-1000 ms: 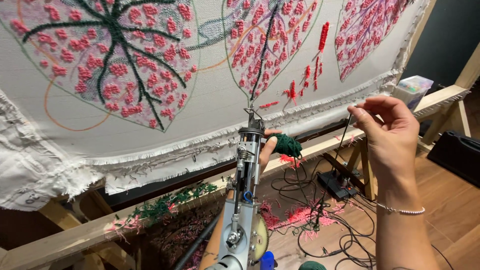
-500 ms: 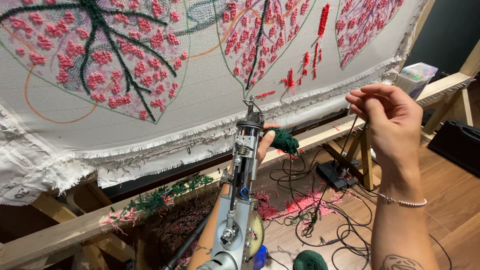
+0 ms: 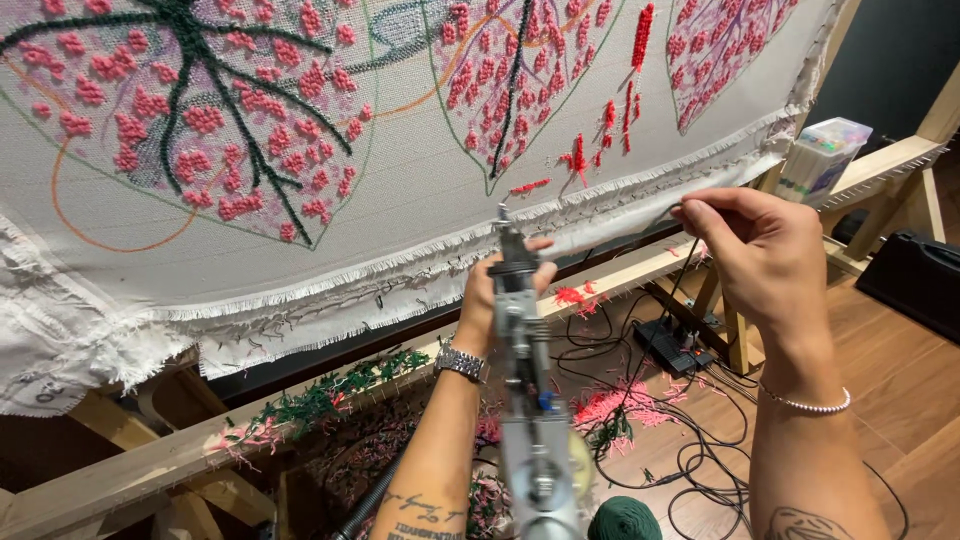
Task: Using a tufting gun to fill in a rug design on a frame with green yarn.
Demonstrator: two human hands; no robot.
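Left hand: the left hand (image 3: pixel 500 305) sits at centre frame, fingers wrapped round the upper body of the tufting gun (image 3: pixel 525 380), a watch (image 3: pixel 460 362) on the wrist.
Right hand: the right hand (image 3: pixel 760 250), centre right, has thumb and forefinger pressed together on a thin dark yarn (image 3: pixel 690 262) that drops away below the fingers; a bead bracelet (image 3: pixel 805 402) circles the wrist.
Gun, place: it rises from the bottom edge just right of centre, its tip level with the frayed hem of the cloth (image 3: pixel 400 230).
Gun, long axis: near vertical in the frame, grey body low, needle end up.
Gun, pointing: the tip aims up toward the lower border of the cloth, under the red stitches; whether it touches the cloth cannot be told.
Key relation: the pinched yarn lies to the right of the gun tip, at about the same height and well apart from it; the left hand is on the gun, the right is the farther one.
Cloth: pale, stretched on a wooden frame (image 3: pixel 130 470), filling the upper frame, with pink tufted leaves and dark green veins.
Floor: cables (image 3: pixel 690 450) and pink scraps lie lower right, a green yarn ball (image 3: pixel 625 520) at the bottom edge.
Upper right: a clear box (image 3: pixel 825 155) on the frame rail.
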